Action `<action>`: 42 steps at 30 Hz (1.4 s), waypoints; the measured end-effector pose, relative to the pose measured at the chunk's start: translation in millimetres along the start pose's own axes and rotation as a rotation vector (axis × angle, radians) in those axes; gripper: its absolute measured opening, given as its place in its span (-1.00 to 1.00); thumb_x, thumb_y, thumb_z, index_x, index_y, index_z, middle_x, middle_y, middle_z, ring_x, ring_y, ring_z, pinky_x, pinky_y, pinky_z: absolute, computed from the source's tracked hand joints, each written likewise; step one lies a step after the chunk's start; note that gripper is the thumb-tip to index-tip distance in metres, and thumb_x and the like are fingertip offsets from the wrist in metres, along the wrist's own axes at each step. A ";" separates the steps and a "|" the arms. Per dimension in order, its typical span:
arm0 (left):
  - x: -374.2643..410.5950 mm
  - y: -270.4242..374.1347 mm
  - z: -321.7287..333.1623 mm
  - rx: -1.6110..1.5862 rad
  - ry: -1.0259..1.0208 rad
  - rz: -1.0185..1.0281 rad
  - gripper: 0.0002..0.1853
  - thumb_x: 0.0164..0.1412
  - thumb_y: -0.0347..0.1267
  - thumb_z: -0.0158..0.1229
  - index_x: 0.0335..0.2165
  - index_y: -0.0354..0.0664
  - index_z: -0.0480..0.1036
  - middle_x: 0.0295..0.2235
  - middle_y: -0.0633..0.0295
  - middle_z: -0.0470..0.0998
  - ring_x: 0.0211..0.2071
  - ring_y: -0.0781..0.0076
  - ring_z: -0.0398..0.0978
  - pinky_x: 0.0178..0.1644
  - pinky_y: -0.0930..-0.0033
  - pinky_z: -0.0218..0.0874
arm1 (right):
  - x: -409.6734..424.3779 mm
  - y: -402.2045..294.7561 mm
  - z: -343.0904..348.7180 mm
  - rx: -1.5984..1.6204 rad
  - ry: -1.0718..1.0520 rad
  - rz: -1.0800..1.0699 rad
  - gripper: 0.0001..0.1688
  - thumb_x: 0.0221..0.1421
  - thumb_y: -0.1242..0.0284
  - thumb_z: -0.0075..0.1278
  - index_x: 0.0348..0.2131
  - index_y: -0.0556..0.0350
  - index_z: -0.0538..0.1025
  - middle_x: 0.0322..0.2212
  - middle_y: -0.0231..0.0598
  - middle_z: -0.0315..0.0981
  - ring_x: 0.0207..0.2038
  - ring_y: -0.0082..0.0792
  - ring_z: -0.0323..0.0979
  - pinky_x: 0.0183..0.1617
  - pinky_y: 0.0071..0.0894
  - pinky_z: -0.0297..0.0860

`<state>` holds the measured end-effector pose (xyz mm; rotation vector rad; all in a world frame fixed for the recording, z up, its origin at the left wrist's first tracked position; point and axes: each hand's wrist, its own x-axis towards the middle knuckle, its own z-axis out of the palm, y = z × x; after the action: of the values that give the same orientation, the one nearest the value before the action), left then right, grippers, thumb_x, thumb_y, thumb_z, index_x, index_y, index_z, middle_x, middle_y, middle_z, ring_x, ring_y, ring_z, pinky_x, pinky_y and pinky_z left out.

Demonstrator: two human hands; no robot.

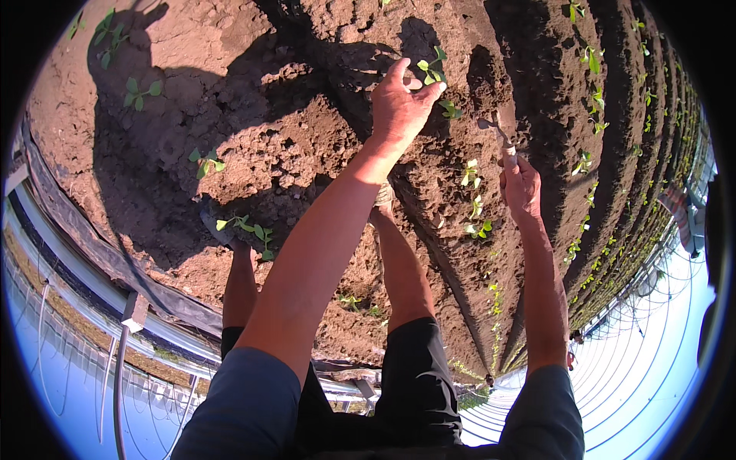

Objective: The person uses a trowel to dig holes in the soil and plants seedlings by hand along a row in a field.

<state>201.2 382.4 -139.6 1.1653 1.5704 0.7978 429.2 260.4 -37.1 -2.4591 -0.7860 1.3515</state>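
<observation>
My left hand [402, 109] is spread over the soil, its thumb and fingers apart. A green leafy seedling [433, 66] stands just beyond the fingertips, close to the thumb; whether they touch is unclear. A second small seedling [451, 110] lies below the thumb. To the right, my right hand [522, 187] is wrapped around the handle of a small hand tool [506, 131], which looks like a trowel. Its metal head points away from me and lies against the brown soil, beside a dark shadowed patch. The shape of the blade is hard to make out.
Seedlings [476, 230] run in a row towards me, and several more furrowed rows [592, 103] extend right. By my left foot grows a seedling [253, 227]. Dark sheeting [172, 299] and a metal post [119, 368] edge the bed. Another person [687, 218] is at far right.
</observation>
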 end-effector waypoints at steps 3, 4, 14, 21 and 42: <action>6.5 -0.9 26.8 -0.101 0.021 -0.134 -0.47 -0.02 -0.37 0.47 -0.10 -0.37 0.46 -0.39 0.06 0.65 -0.40 0.35 0.63 -0.27 0.35 0.47 | 34.8 -3.6 -7.2 -0.138 0.043 -0.061 -0.37 0.27 -0.05 0.01 -0.46 0.21 0.53 -0.72 -0.46 0.25 -0.61 -0.62 0.16 -0.52 -0.41 0.20; 6.4 -5.3 29.4 -0.233 0.025 -0.162 -0.53 -0.01 -0.42 0.43 -0.12 -0.37 0.46 -0.39 0.09 0.65 -0.41 0.40 0.62 -0.27 0.38 0.46 | 43.0 -6.9 -6.8 -0.184 0.050 -0.090 -0.37 0.27 -0.04 0.02 -0.48 0.22 0.52 -0.72 -0.44 0.25 -0.60 -0.61 0.16 -0.51 -0.38 0.21; -5.3 -18.1 26.7 -0.513 0.061 -0.195 -0.73 0.12 -0.58 0.29 -0.18 -0.35 0.46 -0.42 0.19 0.61 -0.52 0.61 0.53 -0.54 0.58 0.36 | 68.9 -22.2 15.0 -0.410 0.052 -0.364 -0.46 0.30 0.06 0.03 -0.45 0.22 0.52 -0.72 -0.40 0.24 -0.60 -0.62 0.15 -0.52 -0.41 0.23; -5.0 -16.3 27.0 -0.533 0.075 -0.214 -0.73 0.10 -0.60 0.29 -0.19 -0.32 0.47 -0.44 0.21 0.60 -0.54 0.61 0.51 -0.54 0.58 0.35 | 55.7 -32.9 13.3 -0.490 0.055 -0.327 -0.69 0.12 0.27 0.04 -0.40 0.21 0.52 -0.63 0.01 0.42 -0.58 -0.15 0.41 -0.41 -0.19 0.36; 0.8 -15.7 20.1 -0.362 -0.018 -0.168 -0.55 0.05 -0.62 0.33 -0.04 -0.28 0.50 -0.28 0.21 0.60 -0.37 0.53 0.57 -0.33 0.54 0.44 | -11.5 -69.0 -1.1 -0.360 -0.219 0.179 -0.34 0.28 -0.09 -0.02 -0.33 0.24 0.54 -0.76 -0.45 0.20 -0.75 -0.65 0.15 -0.71 -0.45 0.10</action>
<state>215.6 377.1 -160.0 0.7670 1.4146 0.9106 401.3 311.4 1.9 -2.7398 -0.9501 1.6964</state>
